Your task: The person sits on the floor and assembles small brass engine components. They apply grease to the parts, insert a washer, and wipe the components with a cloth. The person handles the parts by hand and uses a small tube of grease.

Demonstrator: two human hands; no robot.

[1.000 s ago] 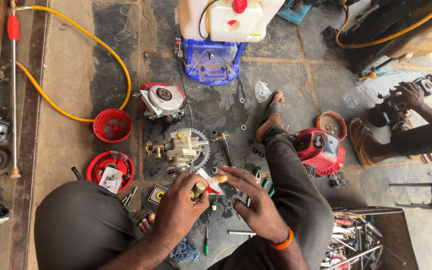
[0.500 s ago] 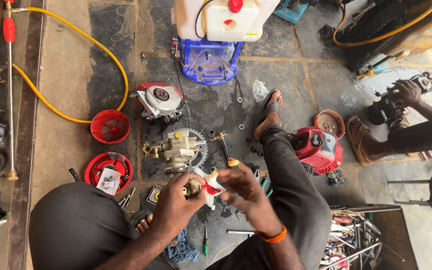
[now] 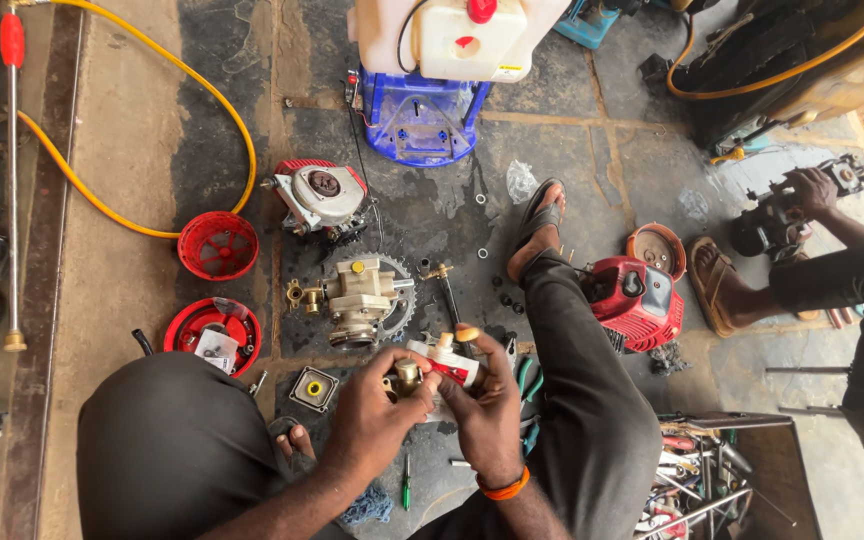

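The left hand (image 3: 377,405) and right hand (image 3: 487,400) (2 closed grips) pinch a small brass-fitted pump part (image 3: 430,368) above the gear-ringed pump body (image 3: 362,298).

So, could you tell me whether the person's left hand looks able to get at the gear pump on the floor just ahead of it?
Probably yes: the gear pump lies uncovered just beyond the left hand, nothing between them. But both hands grip a small brass part, so the left would have to let go first.

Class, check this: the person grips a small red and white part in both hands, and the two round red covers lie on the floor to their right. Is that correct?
Not quite. The head view shows both hands, left hand and right hand, on the small red and white part, but the two round red covers lie to the person's left.
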